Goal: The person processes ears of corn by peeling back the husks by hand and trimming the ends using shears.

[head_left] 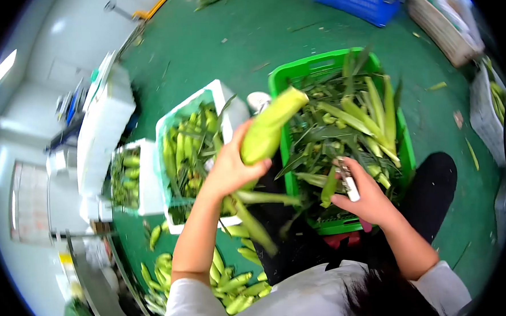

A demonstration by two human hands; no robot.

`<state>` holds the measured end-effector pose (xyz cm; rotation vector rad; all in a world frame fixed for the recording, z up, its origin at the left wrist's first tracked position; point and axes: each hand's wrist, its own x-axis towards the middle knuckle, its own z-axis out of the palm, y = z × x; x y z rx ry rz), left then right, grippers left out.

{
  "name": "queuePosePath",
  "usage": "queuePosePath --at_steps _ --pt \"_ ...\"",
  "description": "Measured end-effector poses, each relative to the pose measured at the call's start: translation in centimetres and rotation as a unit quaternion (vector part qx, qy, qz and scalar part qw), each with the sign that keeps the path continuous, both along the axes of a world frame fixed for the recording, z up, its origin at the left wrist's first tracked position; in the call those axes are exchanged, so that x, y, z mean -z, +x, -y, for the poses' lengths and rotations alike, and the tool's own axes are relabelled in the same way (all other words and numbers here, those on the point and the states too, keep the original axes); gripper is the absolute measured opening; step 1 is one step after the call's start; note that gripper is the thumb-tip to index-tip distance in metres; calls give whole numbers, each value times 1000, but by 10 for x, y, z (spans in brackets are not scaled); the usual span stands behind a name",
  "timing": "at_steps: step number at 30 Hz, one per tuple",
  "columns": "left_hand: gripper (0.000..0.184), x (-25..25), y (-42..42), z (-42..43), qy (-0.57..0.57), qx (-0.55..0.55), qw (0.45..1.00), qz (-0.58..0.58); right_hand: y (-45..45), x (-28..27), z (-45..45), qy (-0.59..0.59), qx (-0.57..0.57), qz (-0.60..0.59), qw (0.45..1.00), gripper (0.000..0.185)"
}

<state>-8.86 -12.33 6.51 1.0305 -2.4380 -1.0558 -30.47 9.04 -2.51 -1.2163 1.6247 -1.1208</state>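
A green ear of corn (271, 125) in its husk is held tilted in my left hand (233, 165), its cut end up to the right; loose husk leaves hang below the hand. My right hand (363, 192) is closed on a small tool (347, 179) with a white part and a metal part, over the green crate; a piece of husk is beside its fingertips. The green crate (311, 65) holds many husk leaves and stalk pieces. Left of it, a white foam box (223, 96) with a green liner contains husked-green corn ears.
Corn ears (234, 285) lie on the floor at my lower left. Another foam box (150, 175) and a white stack (105, 125) stand farther left. A blue crate (359, 2) and pale baskets (443, 25) are at the upper right. My legs flank the green crate.
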Motion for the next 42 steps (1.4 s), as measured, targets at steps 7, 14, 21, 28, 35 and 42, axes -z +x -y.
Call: queuePosePath --at_steps 7,14,21,28,35,42 --pt "80 24 -74 -50 190 120 972 74 -45 -4 0 -68 12 -159 985 75" --pt "81 71 -83 -42 560 131 813 95 -55 30 -42 42 -28 -22 998 46" --pt "97 70 -105 -28 736 285 602 121 -26 -7 -109 89 -42 705 702 37" --pt "118 56 -134 -80 240 274 931 7 -33 -5 -100 -103 151 780 599 45" --pt "69 53 -135 -84 15 110 991 -76 -28 28 -48 -3 301 691 657 28" --pt "94 43 -106 -80 -193 134 962 -137 1 39 -108 306 82 691 650 25"
